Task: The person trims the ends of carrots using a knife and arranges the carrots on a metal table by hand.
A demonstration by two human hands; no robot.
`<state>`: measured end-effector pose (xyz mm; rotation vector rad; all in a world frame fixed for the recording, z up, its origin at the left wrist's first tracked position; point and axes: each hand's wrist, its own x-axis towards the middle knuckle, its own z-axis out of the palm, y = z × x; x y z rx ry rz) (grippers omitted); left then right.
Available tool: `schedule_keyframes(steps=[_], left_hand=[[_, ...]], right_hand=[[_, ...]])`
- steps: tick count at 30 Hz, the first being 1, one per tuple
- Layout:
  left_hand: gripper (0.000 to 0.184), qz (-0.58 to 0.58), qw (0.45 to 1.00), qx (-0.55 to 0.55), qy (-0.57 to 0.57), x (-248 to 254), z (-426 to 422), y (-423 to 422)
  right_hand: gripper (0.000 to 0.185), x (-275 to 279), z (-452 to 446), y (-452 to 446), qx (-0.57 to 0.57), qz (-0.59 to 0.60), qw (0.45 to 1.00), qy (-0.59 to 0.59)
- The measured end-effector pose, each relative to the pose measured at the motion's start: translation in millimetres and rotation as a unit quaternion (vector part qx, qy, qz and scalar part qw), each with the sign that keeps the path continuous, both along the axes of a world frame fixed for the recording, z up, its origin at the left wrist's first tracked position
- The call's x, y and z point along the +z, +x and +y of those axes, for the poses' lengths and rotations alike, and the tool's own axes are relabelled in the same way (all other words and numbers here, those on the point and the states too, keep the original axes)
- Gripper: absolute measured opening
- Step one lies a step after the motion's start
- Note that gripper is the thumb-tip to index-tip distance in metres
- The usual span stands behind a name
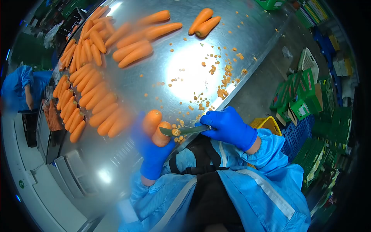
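Note:
My left hand [152, 152], in a blue glove, is closed around two carrots [152, 121] held side by side over the near edge of the metal table. Part of that hand is blurred. In my right hand [228, 125], also gloved, is a knife [189, 130] with a dark greenish blade. Its blade reaches left across the end of the nearer carrot, where a small cut piece [176, 132] shows against the metal. Carrot trimmings [201, 101] lie scattered just beyond my hands, thickest along the table's right edge.
Rows of carrots [91, 83] cover the table's left side, with a pair of carrots [204, 23] at the far end. Green boxes [301, 96], a yellow basket [266, 124] and a blue crate [299, 135] stand on the right. Another person's blue sleeve [23, 79] shows at far left.

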<state>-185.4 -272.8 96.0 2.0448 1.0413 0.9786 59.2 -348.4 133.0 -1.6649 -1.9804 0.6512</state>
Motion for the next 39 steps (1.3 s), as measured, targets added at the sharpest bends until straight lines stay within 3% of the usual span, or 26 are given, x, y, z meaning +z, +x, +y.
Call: schedule_keyframes(steps=[3, 4, 5, 7, 10, 13, 18, 20, 28, 29, 31, 34, 37, 39], left_hand=[[0.095, 0.015, 1.0, 0.006, 0.001, 0.6, -2.8, 0.7], [0.095, 0.003, 0.999, 0.02, -0.047, 0.5, -6.2, 0.6], [0.096, -0.009, 0.995, 0.034, -0.096, 0.6, -9.8, -0.5], [0.097, -0.018, 0.996, 0.043, -0.079, -4.6, -16.4, -8.8], [0.098, -0.022, 0.994, 0.054, -0.092, -10.1, -17.9, -12.2], [0.099, -0.012, 0.987, 0.03, -0.158, 0.9, -15.3, -11.8], [0.077, -0.091, 0.987, -0.028, -0.131, 17.6, -21.1, 11.3], [0.081, -0.115, 0.975, -0.006, -0.191, 16.3, -28.9, 11.2], [0.093, -0.018, 0.993, -0.026, -0.114, 9.2, -28.2, 3.2], [0.095, -0.001, 0.995, -0.029, -0.094, 8.5, -28.7, 0.4], [0.098, -0.201, 0.94, -0.032, -0.273, 1.1, -30.8, -4.4], [0.097, -0.418, 0.797, -0.078, -0.429, 10.8, -23.3, 2.7], [0.088, -0.588, 0.614, -0.117, -0.514, 6.1, -10.6, 12.1], [0.084, -0.666, 0.515, -0.186, -0.507, -0.2, 1.8, 17.5]], right_hand=[[0.022, -0.7, -3.6, 0.4, 0.005, 0.02, 1.0, -0.016], [0.021, -2.5, -5.1, 0.5, 0.004, 0.035, 0.999, -0.017], [0.02, -12.4, -7.6, 4.9, -0.031, 0.049, 0.998, -0.021], [0.018, -43.7, -15.6, 21.0, -0.099, 0.077, 0.992, -0.028], [0.017, -56.3, -20.1, 37.6, -0.208, 0.028, 0.966, -0.151], [0.017, -21.0, -10.8, 12.6, -0.162, 0.06, 0.985, -0.016], [0.014, 20.8, 7.4, -7.3, -0.065, 0.029, 0.994, 0.087], [0.015, 21.9, 9.6, -10.0, -0.05, 0.012, 0.994, 0.093], [0.015, 7.3, 11.7, -9.8, -0.05, -0.013, 0.991, 0.123], [0.013, -10.9, 11.3, -1.3, -0.121, 0.059, 0.991, 0.018], [0.018, -45.7, 14.5, 23.4, -0.252, 0.195, 0.928, -0.191], [0.024, -29.0, 11.1, 13.4, -0.255, 0.351, 0.854, -0.287], [0.022, -20.7, 20.8, -10.7, -0.288, 0.402, 0.834, -0.242], [0.019, -26.1, 21.6, -24.7, -0.272, 0.469, 0.821, -0.177]])
